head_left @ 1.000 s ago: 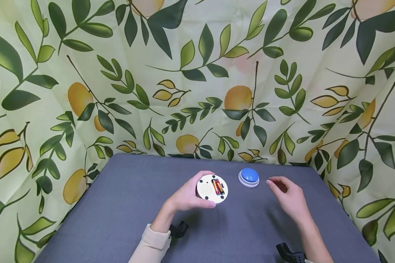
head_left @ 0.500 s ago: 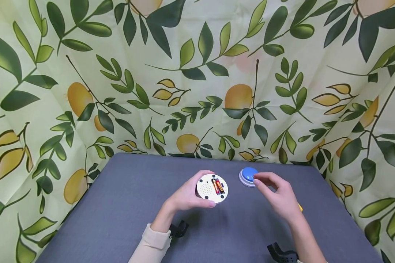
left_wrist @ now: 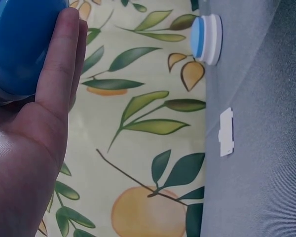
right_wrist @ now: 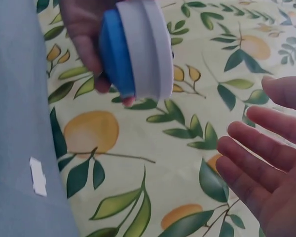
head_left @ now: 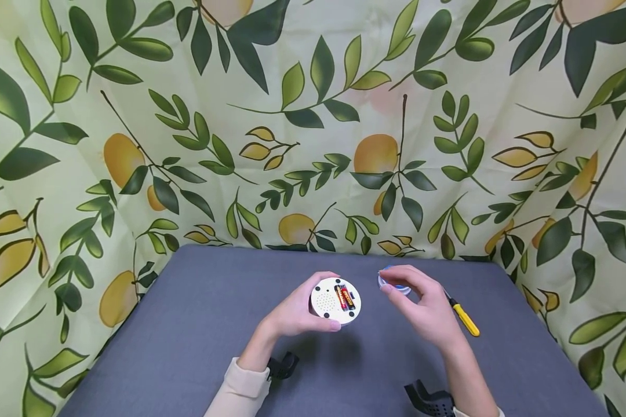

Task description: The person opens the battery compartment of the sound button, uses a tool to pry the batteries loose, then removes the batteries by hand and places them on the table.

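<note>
My left hand (head_left: 298,308) grips a round push button (head_left: 323,302) off the table, its white underside turned up toward the head camera. Two red and black batteries (head_left: 345,296) lie in the uncovered slot of that underside. The button's blue dome (left_wrist: 24,44) shows against the left palm in the left wrist view. To the right, my right hand (head_left: 429,304) is in the air with loosely bent fingers; in the right wrist view the fingertips (right_wrist: 229,170) are apart and nothing shows between them. A second blue-topped button (left_wrist: 212,39) stands on the table, partly behind the right hand in the head view.
A small white battery cover (left_wrist: 227,132) lies on the grey table (head_left: 214,324). Beyond the right hand lies a screwdriver (head_left: 466,320) with a yellow handle. Leaf-and-fruit printed cloth (head_left: 214,191) encloses the table at the back and sides.
My right hand has moved left, toward the held button, overlapping the second button and uncovering the screwdriver. The left hand keeps the button in nearly the same place.
</note>
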`<state>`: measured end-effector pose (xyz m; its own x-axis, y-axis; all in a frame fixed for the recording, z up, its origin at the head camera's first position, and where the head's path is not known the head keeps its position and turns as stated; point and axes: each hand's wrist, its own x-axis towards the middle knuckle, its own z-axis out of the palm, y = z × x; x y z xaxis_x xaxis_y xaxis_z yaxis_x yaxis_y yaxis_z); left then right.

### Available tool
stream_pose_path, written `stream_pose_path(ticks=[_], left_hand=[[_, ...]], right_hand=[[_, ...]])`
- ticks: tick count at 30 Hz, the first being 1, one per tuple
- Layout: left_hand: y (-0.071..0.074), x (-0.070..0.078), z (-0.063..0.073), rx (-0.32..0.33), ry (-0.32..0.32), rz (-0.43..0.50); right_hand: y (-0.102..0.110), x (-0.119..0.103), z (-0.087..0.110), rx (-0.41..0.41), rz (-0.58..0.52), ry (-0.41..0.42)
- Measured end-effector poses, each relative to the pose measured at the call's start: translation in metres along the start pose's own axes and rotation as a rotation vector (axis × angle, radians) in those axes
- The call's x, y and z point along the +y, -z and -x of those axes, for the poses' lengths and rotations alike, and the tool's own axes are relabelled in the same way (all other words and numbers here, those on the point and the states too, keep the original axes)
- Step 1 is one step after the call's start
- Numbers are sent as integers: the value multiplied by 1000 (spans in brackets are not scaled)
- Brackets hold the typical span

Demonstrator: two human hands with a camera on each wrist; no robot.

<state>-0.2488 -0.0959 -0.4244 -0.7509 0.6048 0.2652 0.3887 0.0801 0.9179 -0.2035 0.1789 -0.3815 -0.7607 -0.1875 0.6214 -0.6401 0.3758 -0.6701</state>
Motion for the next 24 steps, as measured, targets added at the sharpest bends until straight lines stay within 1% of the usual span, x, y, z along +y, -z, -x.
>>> stream_pose_path(ticks=[6,13,19,24], left_hand=[[0,1,0,0,-3,16],[0,1,1,-3,-13,32],[1,2,1,-15,1,33],[2,2,1,-17,-3,39]], right_hand=[[-9,-5,-3,-11,38,29],[-16,-5,-1,-50,22,54],[-19,-4,1,-85,43,65],[-22,-4,1,-124,41,78]])
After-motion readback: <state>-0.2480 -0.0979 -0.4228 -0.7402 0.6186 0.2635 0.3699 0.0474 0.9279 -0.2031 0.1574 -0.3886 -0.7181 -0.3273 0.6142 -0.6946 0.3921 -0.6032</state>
